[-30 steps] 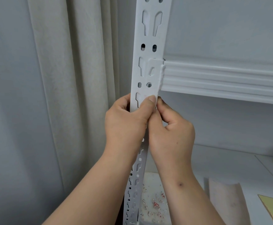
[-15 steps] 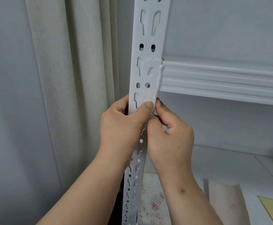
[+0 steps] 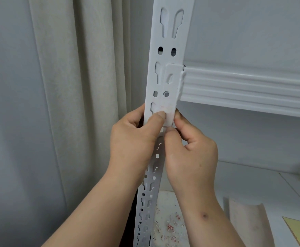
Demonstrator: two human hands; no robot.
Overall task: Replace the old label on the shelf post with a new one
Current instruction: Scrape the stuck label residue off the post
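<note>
— How do the hands sit?
— The left hand curls round the shelf post, thumb pressing its front. The right hand pinches the post's right edge.
— The label?
— A faint worn patch above the thumb; smooth white beam beyond.

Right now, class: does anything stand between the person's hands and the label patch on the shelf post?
Nothing visible does. The left hand grips the shelf post, its thumb pressing the faint label patch; the right hand touches the post's edge just below.
</note>
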